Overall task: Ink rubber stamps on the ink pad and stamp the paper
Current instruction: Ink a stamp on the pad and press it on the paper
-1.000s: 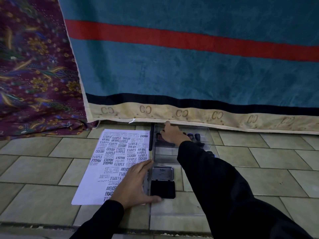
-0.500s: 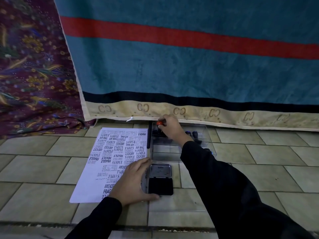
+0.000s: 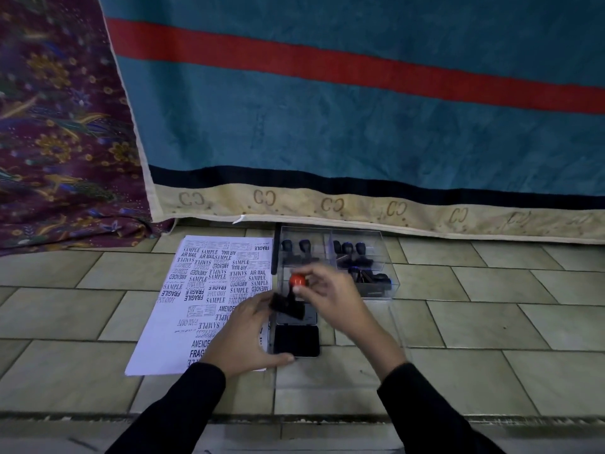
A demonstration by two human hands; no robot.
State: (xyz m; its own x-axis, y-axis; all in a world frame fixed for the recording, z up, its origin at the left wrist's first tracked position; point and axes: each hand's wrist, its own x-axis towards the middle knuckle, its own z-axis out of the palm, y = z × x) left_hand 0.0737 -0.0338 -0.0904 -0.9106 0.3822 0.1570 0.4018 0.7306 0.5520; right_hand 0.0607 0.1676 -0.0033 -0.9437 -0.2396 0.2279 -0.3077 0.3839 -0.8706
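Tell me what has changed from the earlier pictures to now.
The right hand took a red-knobbed stamp from the clear box and carried it back toward the person, over the ink pad. The left hand, the paper and the ink pad stayed in place.

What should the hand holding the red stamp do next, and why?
Probably lower the stamp onto the black ink pad. The right hand pinches its red knob, and its base hovers just beyond the ink, not on it. The left hand rests beside the pad, thumb at its near edge.

Dim, flat indoor light; wide-angle edges bow, and both hands look slightly motion-blurred.
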